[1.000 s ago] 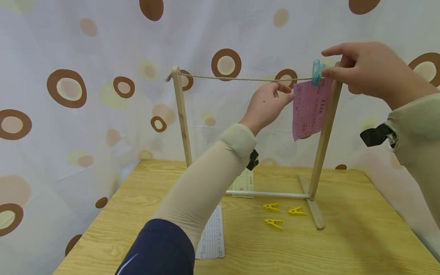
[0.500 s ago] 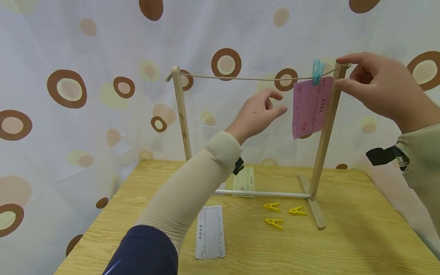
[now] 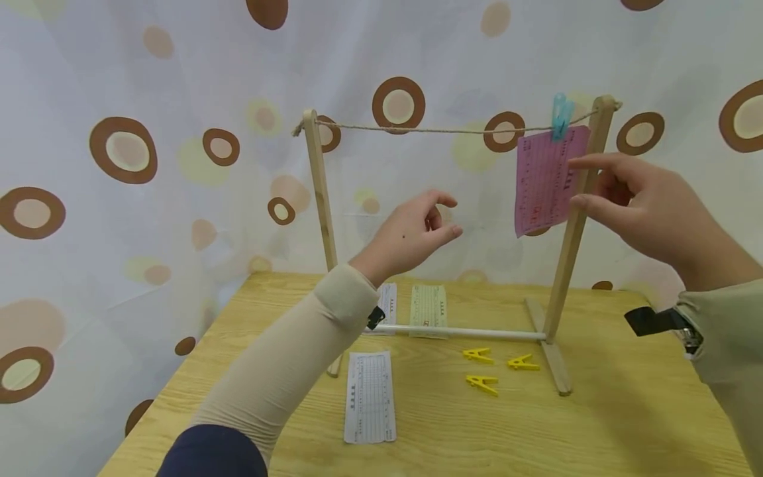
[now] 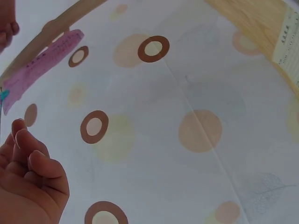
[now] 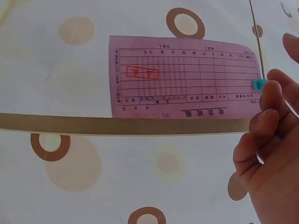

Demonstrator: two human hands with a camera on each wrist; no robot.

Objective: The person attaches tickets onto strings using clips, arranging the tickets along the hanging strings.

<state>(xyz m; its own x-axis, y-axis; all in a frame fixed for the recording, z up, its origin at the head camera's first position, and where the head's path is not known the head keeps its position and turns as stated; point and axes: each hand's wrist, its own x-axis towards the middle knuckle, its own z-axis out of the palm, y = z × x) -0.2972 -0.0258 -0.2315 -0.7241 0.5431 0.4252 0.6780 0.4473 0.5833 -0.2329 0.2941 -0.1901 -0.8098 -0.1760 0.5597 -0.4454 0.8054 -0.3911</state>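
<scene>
A pink receipt slip (image 3: 545, 182) hangs from a string (image 3: 429, 130), held by a light-blue clothespin (image 3: 560, 119) near the right post. My right hand (image 3: 661, 212) is in front of that post, beside the slip, its fingers loosely bent with nothing between them; in the right wrist view the slip (image 5: 187, 79) hangs beyond the fingers. Left of the slip, my left hand (image 3: 408, 232) is in the air below the string, thumb and index finger apart. Both hands are bare. The left wrist view shows the left hand (image 4: 30, 182) holding nothing.
Yellow clothespins (image 3: 480, 384) lie on the wooden table (image 3: 453, 430) by the frame's right foot (image 3: 554, 368). A white slip (image 3: 371, 397) lies in front; a yellow slip (image 3: 428, 308) and another pale slip (image 3: 387, 308) lie behind the white crossbar (image 3: 477, 332).
My right hand has let go of the blue clothespin and moved down. My left hand has drawn away from the pink slip, down and to the left. The slip stays hanging.
</scene>
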